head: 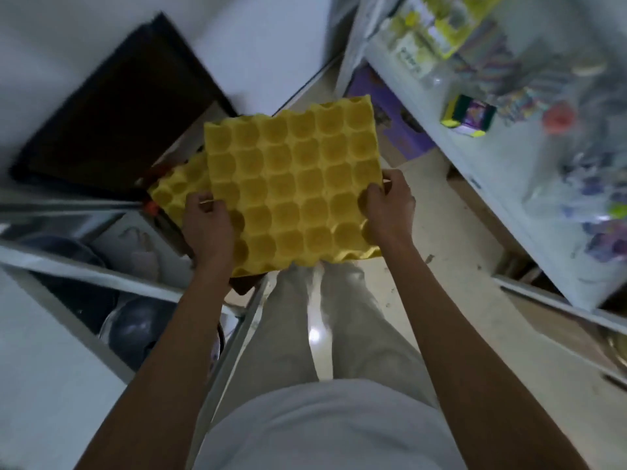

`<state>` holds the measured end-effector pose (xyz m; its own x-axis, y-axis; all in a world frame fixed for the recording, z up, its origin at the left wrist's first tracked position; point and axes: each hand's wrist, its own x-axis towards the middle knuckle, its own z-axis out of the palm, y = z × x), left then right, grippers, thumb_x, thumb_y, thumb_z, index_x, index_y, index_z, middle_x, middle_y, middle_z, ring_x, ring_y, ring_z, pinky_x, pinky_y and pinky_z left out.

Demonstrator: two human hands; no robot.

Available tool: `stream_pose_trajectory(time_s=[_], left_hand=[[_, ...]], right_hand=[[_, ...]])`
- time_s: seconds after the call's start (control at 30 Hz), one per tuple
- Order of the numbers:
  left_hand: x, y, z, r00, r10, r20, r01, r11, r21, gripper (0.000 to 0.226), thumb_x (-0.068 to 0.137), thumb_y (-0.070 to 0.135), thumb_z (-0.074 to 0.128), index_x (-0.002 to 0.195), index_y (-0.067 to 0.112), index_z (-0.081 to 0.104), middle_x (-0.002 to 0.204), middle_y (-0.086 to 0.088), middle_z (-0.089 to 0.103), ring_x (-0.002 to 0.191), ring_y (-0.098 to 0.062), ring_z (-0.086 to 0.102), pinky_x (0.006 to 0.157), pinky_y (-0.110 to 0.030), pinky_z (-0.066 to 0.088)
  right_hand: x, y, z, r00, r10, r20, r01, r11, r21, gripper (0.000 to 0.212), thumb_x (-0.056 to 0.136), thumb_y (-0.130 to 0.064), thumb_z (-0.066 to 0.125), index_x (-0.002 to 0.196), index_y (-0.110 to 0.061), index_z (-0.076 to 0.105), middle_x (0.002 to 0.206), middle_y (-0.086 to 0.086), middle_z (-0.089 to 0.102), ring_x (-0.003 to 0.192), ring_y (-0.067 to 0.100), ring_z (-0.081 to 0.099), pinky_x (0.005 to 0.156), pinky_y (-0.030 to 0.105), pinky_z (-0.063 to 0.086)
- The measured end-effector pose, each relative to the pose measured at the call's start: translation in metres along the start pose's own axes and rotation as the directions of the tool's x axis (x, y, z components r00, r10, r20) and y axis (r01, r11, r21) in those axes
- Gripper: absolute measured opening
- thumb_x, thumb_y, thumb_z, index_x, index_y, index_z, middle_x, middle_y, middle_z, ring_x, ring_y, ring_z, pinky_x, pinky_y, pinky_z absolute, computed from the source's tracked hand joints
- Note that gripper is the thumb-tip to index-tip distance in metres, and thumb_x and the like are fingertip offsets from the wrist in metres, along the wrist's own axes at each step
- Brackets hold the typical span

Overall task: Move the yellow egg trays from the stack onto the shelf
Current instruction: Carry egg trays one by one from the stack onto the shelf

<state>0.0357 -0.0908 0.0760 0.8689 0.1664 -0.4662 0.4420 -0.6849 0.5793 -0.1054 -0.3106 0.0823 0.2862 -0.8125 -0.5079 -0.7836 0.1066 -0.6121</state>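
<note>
I hold a yellow egg tray flat in front of me, its cups facing up. My left hand grips its near left edge and my right hand grips its right edge. Under it, to the left, part of another yellow egg tray shows, lying on the rest of the stack, which is mostly hidden. The white shelf runs along the right side, crowded with blurred packets.
A dark board leans against the wall at the back left. A metal rack on the left holds dark bowls. A purple box sits low under the right shelf. A narrow floor strip lies between the racks.
</note>
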Motion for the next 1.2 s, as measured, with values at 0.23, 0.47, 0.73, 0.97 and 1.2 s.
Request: stream_pose_trajectory(time_s=[0.23, 0.47, 0.73, 0.97, 1.2], left_hand=[[-0.110, 0.110, 0.029, 0.881, 0.337, 0.331, -0.347, 0.937, -0.031, 0.030, 0.096, 0.025, 0.056, 0.119, 0.017, 0.071, 0.103, 0.005, 0.070, 0.096, -0.016, 0.066, 0.072, -0.026, 0.048], [-0.269, 0.183, 0.036, 0.737, 0.540, 0.406, -0.509, 0.839, -0.193, 0.013, 0.097, 0.025, 0.063, 0.104, 0.035, 0.069, 0.087, 0.029, 0.069, 0.078, 0.020, 0.061, 0.078, -0.024, 0.048], [-0.381, 0.235, 0.074, 0.598, 0.633, 0.492, -0.640, 0.746, -0.183, 0.025, 0.091, 0.040, 0.059, 0.113, 0.037, 0.071, 0.098, 0.024, 0.071, 0.095, 0.010, 0.060, 0.080, -0.026, 0.049], [-0.379, 0.302, 0.138, 0.572, 0.623, 0.533, -0.680, 0.724, -0.117, 0.022, 0.096, 0.038, 0.063, 0.118, 0.036, 0.065, 0.097, 0.030, 0.061, 0.093, 0.006, 0.060, 0.072, -0.018, 0.043], [-0.343, 0.395, 0.226, 0.513, 0.683, 0.520, -0.738, 0.660, -0.138, 0.026, 0.094, 0.032, 0.061, 0.120, 0.025, 0.061, 0.107, 0.017, 0.066, 0.106, -0.015, 0.067, 0.085, -0.030, 0.048]], right_hand=[[-0.085, 0.070, -0.194, 0.989, 0.066, -0.129, -0.029, 0.963, 0.269, 0.038, 0.093, -0.035, 0.061, 0.128, -0.050, 0.060, 0.091, -0.021, 0.073, 0.079, -0.007, 0.067, 0.063, 0.020, 0.048], [-0.141, 0.125, -0.326, 0.943, 0.136, -0.303, 0.052, 0.840, 0.540, 0.037, 0.089, -0.029, 0.065, 0.112, -0.059, 0.066, 0.091, -0.028, 0.074, 0.079, -0.010, 0.070, 0.063, 0.029, 0.052], [-0.127, 0.171, -0.430, 0.903, 0.197, -0.383, 0.070, 0.810, 0.582, 0.030, 0.096, -0.028, 0.060, 0.120, -0.044, 0.068, 0.088, -0.016, 0.074, 0.092, 0.016, 0.069, 0.070, 0.036, 0.055], [-0.064, 0.154, -0.464, 0.874, 0.178, -0.451, 0.102, 0.842, 0.529, 0.029, 0.098, -0.026, 0.054, 0.119, -0.034, 0.073, 0.089, -0.016, 0.071, 0.082, 0.007, 0.063, 0.063, 0.024, 0.045], [0.057, 0.097, -0.474, 0.776, 0.208, -0.595, 0.072, 0.908, 0.412, 0.046, 0.087, -0.041, 0.058, 0.129, -0.025, 0.069, 0.100, 0.004, 0.073, 0.083, 0.023, 0.069, 0.069, 0.035, 0.056]])
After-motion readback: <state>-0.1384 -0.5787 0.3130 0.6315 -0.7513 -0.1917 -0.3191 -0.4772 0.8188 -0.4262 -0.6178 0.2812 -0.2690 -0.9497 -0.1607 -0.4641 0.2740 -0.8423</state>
